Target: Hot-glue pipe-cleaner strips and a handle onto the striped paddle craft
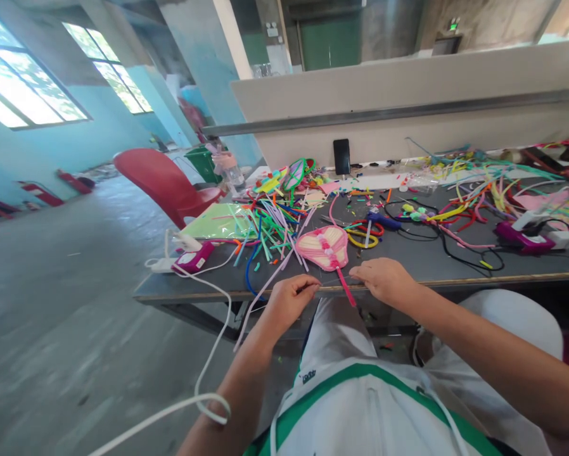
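Observation:
A pink and cream fan-shaped craft (pixel 310 244) lies at the front of the table, with pink flower-like bits down its middle. Its dark pink handle (pixel 346 290) sticks out over the table edge. To the left of that handle, my left hand (pixel 289 303) is closed in a pinch. On the other side my right hand (pixel 386 278) pinches too, fingertips close to the handle. A faint thin strand may run from the fingertips, but what either hand holds is too small to make out. Behind the fan lie a blue glue gun (pixel 384 220) and yellow-handled scissors (pixel 358 239).
Cut pipe cleaners (pixel 270 228) are heaped left of the fan, with more pipe cleaners (pixel 474 199) at right. A purple power socket (pixel 194 256) trails a white cable (pixel 213 354) past my left arm. A phone (pixel 342 156) leans on the partition. A red chair (pixel 161 183) stands left.

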The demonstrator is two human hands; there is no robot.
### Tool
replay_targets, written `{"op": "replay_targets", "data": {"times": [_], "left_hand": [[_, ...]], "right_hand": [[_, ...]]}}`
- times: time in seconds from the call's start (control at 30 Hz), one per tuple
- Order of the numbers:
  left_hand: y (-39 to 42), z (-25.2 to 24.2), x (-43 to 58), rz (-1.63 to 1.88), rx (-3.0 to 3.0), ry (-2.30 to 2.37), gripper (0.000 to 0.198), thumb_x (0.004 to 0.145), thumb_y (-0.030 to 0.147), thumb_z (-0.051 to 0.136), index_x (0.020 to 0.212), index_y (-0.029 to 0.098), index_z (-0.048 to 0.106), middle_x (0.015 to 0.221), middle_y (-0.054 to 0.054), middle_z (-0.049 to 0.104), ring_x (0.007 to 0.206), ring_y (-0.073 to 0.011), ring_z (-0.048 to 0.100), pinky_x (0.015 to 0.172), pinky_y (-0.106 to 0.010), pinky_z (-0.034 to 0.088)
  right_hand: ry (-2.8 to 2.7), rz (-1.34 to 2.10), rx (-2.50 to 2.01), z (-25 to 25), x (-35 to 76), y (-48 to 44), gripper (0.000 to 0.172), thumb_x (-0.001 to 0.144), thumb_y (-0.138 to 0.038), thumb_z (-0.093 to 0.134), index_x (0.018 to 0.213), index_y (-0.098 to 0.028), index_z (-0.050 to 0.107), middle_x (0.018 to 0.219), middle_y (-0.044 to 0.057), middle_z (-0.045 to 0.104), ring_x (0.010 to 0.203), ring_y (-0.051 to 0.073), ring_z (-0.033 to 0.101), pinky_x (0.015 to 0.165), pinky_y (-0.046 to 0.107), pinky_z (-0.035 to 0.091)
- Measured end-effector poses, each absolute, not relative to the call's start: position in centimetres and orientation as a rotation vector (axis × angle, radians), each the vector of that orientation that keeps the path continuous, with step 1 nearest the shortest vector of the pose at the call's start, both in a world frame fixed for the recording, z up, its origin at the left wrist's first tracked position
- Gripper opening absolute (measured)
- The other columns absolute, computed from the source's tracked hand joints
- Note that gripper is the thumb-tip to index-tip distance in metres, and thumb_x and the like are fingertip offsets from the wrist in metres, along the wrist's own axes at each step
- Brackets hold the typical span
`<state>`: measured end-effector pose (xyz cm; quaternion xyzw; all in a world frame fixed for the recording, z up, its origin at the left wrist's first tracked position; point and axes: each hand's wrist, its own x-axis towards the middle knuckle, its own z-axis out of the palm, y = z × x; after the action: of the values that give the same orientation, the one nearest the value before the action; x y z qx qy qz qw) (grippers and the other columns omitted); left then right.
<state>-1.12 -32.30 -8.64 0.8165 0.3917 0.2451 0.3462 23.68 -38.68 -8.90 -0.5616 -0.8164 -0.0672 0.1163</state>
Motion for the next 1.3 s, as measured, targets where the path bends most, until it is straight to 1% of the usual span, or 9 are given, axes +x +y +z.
{"op": "replay_targets", "data": {"times": [0.1,0.27,0.43,0.6,0.73,0.87,1.0,1.2,1.3], "left_hand": [[-32.2,-9.1,-1.2,0.645,2.104,0.996,0.023,0.085,0.034,0.053,0.088,0.019,0.07,0.067,-0.001,0.066,0.061,-0.0148,0.059,0.058,-0.022,0.046],[-31.3,-9.4,-2.6,0.777,2.084,1.087,0.021,0.083,0.033,0.055,0.085,0.018,0.07,0.066,-0.001,0.066,0.064,-0.0148,0.06,0.063,-0.023,0.045],[-30.2,-10.4,-4.3,0.984,1.851,1.179,0.023,0.081,0.037,0.059,0.085,0.016,0.069,0.07,-0.001,0.067,0.067,-0.0149,0.06,0.062,-0.022,0.044],[-30.0,-11.1,-4.5,0.991,1.753,1.164,0.026,0.08,0.041,0.062,0.084,0.016,0.069,0.069,-0.001,0.065,0.059,-0.0118,0.055,0.053,-0.02,0.04],[-29.8,-12.0,-4.6,0.948,1.694,1.181,0.029,0.079,0.043,0.061,0.086,0.016,0.069,0.07,-0.001,0.065,0.048,-0.0085,0.045,0.043,-0.019,0.031],[-29.4,-12.7,-4.7,0.938,1.651,1.176,0.032,0.079,0.045,0.062,0.088,0.016,0.069,0.069,0.0,0.064,0.045,-0.0068,0.038,0.04,-0.018,0.025],[-29.3,-12.7,-4.7,0.966,1.619,1.136,0.03,0.078,0.044,0.064,0.087,0.015,0.069,0.069,0.0,0.063,0.046,-0.0067,0.039,0.042,-0.018,0.025],[-28.9,-11.2,-4.5,1.107,1.735,1.104,0.023,0.077,0.038,0.067,0.083,0.016,0.071,0.073,-0.002,0.067,0.067,-0.0138,0.057,0.06,-0.021,0.042],[-28.0,-9.9,-3.9,1.222,1.772,1.081,0.025,0.075,0.039,0.069,0.083,0.016,0.072,0.097,-0.006,0.07,0.06,-0.0105,0.054,0.058,-0.023,0.043]], "right_hand": [[-2.385,-0.196,-1.641,-9.2,23.8,-38.6,0.027,0.095,-0.027,0.042,0.109,-0.024,0.065,0.084,0.004,0.069,0.08,0.018,0.063,0.068,0.027,0.039],[-1.981,-0.145,-1.785,-9.6,23.3,-37.7,0.032,0.096,-0.03,0.042,0.122,-0.017,0.053,0.101,0.01,0.069,0.091,0.02,0.064,0.075,0.028,0.043],[-1.652,0.167,-2.197,-10.0,21.0,-34.9,0.038,0.091,-0.045,0.044,0.111,-0.016,0.058,0.094,0.014,0.071,0.088,0.027,0.067,0.074,0.033,0.046],[-1.59,0.374,-2.197,-10.4,20.1,-30.7,0.047,0.085,-0.057,0.047,0.096,-0.015,0.066,0.1,0.017,0.071,0.095,0.03,0.067,0.077,0.036,0.048],[-1.484,0.51,-2.172,-11.1,21.2,-28.4,0.043,0.076,-0.054,0.062,0.086,-0.013,0.069,0.097,0.02,0.071,0.097,0.034,0.066,0.076,0.036,0.049],[-1.344,0.659,-2.069,-11.5,22.0,-27.9,0.028,0.072,-0.042,0.068,0.068,-0.015,0.063,0.067,0.013,0.068,0.073,0.027,0.068,0.06,0.03,0.049],[-1.169,0.818,-1.866,-11.6,21.9,-28.6,0.022,0.081,-0.037,0.058,0.072,-0.017,0.055,0.049,-0.001,0.056,0.041,0.012,0.054,0.041,0.022,0.04],[-1.025,0.946,-1.534,-12.0,21.2,-32.6,0.025,0.082,-0.043,0.056,0.08,-0.022,0.043,0.048,-0.009,0.049,0.036,0.007,0.046,0.037,0.018,0.037],[-1.009,1.023,-1.409,-12.8,20.4,-36.2,0.028,0.082,-0.047,0.053,0.079,-0.023,0.04,0.05,-0.009,0.051,0.037,0.008,0.047,0.038,0.019,0.038]]}}
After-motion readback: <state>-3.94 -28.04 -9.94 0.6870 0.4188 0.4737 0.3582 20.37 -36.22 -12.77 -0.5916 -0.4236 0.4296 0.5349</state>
